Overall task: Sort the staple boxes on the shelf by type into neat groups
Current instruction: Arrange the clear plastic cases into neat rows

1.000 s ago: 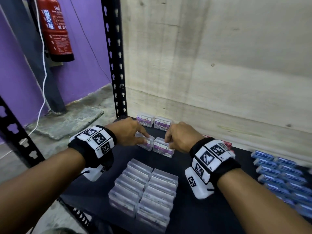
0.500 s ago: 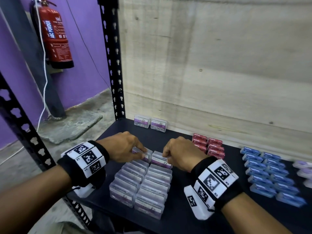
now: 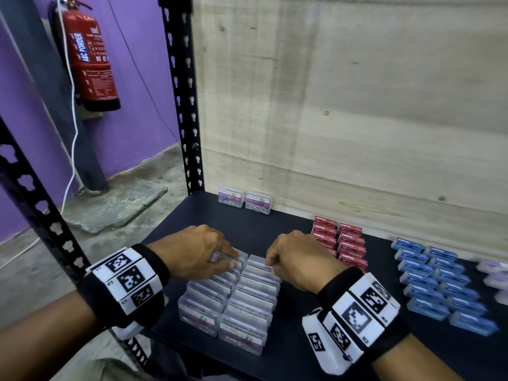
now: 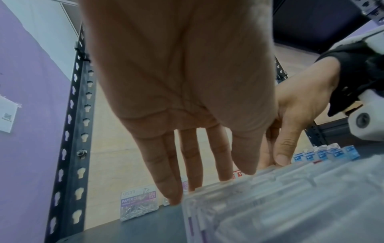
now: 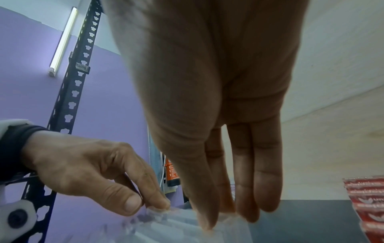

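Clear boxes (image 3: pixel 242 301) sit in two tight columns, lower centre of the head view. Left hand (image 3: pixel 196 253) and right hand (image 3: pixel 301 261) each pinch a column's rearmost box, apparently seating it. Next, probably: release and fetch the two stray boxes (image 3: pixel 231 197) mid-frame by the back wall.

Storeroom: slotted steel shelving (image 3: pixel 181 92), extinguisher (image 3: pixel 93 64).

Head view: high, tilted forward and down over the black shelf (image 3: pixel 261 224), wooden back panel (image 3: pixel 343 105) at 12 o'clock. Left wrist view: very near, beneath the left hand (image 4: pixel 182 82), facing 12 along the fingers (image 4: pixel 164 172). Right wrist view: likewise, beneath the right hand (image 5: pixel 218 82). All three share the clear boxes (image 3: pixel 233 295); each wrist view catches the opposite hand.
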`<move>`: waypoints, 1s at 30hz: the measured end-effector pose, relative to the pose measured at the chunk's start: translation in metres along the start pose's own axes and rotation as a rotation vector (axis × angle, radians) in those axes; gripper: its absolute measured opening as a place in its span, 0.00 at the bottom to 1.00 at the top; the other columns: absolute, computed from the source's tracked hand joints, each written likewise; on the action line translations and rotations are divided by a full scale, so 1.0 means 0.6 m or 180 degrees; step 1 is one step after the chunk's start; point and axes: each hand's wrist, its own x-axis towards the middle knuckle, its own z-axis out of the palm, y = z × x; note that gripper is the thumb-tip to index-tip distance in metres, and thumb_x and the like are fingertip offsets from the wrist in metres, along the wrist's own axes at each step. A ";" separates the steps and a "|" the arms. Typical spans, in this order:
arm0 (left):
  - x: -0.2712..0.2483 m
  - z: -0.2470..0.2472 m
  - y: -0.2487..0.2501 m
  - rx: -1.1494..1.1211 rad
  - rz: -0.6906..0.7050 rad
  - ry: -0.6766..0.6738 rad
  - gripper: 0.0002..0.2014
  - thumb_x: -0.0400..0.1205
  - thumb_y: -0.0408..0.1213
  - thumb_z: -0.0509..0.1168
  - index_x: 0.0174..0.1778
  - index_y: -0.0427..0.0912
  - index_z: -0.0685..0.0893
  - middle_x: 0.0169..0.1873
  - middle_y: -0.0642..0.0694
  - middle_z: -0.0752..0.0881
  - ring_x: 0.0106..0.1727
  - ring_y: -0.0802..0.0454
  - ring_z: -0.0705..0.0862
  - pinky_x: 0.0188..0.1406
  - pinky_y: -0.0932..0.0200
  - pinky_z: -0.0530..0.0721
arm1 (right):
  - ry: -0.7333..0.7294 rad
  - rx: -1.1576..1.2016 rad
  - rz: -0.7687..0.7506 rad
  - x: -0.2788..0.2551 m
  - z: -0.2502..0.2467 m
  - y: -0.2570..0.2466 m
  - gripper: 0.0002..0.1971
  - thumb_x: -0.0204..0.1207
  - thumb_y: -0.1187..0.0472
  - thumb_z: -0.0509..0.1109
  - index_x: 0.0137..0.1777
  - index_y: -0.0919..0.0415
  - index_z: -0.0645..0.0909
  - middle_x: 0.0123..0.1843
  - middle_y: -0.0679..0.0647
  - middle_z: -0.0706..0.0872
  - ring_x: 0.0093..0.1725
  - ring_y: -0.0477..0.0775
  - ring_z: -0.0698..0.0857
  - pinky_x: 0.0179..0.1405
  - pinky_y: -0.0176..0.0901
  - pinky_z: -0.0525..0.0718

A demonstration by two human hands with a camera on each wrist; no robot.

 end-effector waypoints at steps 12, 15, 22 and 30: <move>0.045 -0.042 -0.023 -0.0432 -0.0201 -0.0441 0.16 0.81 0.61 0.63 0.63 0.66 0.84 0.52 0.70 0.85 0.55 0.70 0.81 0.59 0.71 0.76 | -0.0378 -0.0086 -0.0373 0.031 -0.042 0.013 0.06 0.75 0.60 0.75 0.47 0.51 0.92 0.44 0.43 0.91 0.46 0.43 0.88 0.52 0.44 0.88; 0.081 -0.060 -0.045 -0.0457 -0.0332 -0.0417 0.16 0.81 0.59 0.64 0.64 0.63 0.84 0.53 0.67 0.87 0.55 0.71 0.83 0.58 0.72 0.76 | -0.0502 -0.0136 -0.0375 0.071 -0.069 0.024 0.08 0.76 0.52 0.77 0.53 0.49 0.91 0.44 0.39 0.90 0.44 0.39 0.85 0.47 0.34 0.82; 0.182 -0.076 -0.097 0.0042 -0.0735 0.0118 0.26 0.82 0.55 0.66 0.76 0.52 0.75 0.66 0.47 0.78 0.64 0.47 0.80 0.66 0.51 0.78 | 0.0173 -0.0272 -0.0131 0.199 -0.104 0.052 0.16 0.76 0.54 0.77 0.63 0.54 0.85 0.60 0.51 0.88 0.57 0.52 0.86 0.58 0.43 0.83; 0.234 -0.046 -0.135 0.0075 -0.0880 0.0284 0.32 0.82 0.51 0.66 0.80 0.44 0.69 0.75 0.45 0.70 0.73 0.44 0.75 0.72 0.50 0.74 | 0.0443 -0.0696 -0.0196 0.282 -0.092 0.045 0.23 0.78 0.59 0.74 0.73 0.54 0.80 0.71 0.55 0.83 0.67 0.56 0.82 0.66 0.45 0.80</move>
